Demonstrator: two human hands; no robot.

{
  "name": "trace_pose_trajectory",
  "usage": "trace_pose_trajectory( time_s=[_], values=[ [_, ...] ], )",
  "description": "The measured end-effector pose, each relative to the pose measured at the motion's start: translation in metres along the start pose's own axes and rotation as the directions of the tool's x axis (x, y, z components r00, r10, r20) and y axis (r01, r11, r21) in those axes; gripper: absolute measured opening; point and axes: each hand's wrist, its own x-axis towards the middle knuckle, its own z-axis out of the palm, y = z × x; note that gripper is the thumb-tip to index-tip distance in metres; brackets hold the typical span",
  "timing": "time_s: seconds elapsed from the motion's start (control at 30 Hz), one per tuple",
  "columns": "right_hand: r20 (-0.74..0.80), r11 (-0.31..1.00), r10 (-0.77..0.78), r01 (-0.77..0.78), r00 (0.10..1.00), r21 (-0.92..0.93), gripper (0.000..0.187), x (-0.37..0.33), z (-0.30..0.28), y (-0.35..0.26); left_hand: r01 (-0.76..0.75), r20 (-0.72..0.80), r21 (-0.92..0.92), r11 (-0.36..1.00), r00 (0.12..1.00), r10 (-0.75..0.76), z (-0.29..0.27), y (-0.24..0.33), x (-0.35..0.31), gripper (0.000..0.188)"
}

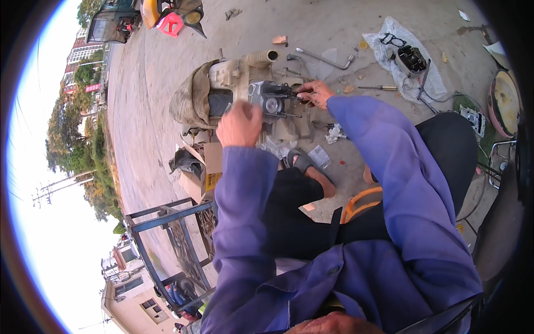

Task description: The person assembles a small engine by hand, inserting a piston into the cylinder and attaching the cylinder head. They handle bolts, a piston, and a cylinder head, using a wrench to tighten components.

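A small engine (236,75) rests in front of me, its grey metal cylinder block (271,103) showing a round bore and several long studs pointing to the right. Over its left part lies a worn sack (190,96). My left hand (240,123) is beside the block on its near left side, fingers curled and smeared by motion; whether it holds anything does not show. At the stud ends, my right hand (315,93) has thumb and fingers pinched together near a dark thin part. What lies between those fingertips is too small to make out.
To the right, a plastic sheet (384,42) carries a dark engine part (411,58) and a gasket (392,39). A socket wrench (325,58) and a screwdriver (378,87) lie on the ground. A cardboard box (211,158) and blue metal frame (167,218) stand at left.
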Motion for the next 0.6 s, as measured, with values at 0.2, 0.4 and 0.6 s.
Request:
trace_pose_trajectory(
  time_s=[0.2,0.4,0.6],
  values=[
    [0.041,0.98,0.082,-0.088,0.996,0.177,0.033,-0.019,0.013,-0.028,-0.572,-0.093,-0.002,0.82,0.816,0.57,0.037,-0.01,0.073,0.025],
    [0.131,0.903,0.05,-0.101,0.99,0.417,0.036,-0.002,-0.009,-0.01,-0.493,0.266,0.066,0.867,0.846,0.462,0.052,0.021,0.089,0.028],
    [0.096,0.955,0.128,-0.149,0.987,0.255,0.034,-0.02,-0.004,-0.046,-0.454,0.296,0.001,0.891,0.851,0.433,0.064,0.007,0.097,0.026]
  ],
)
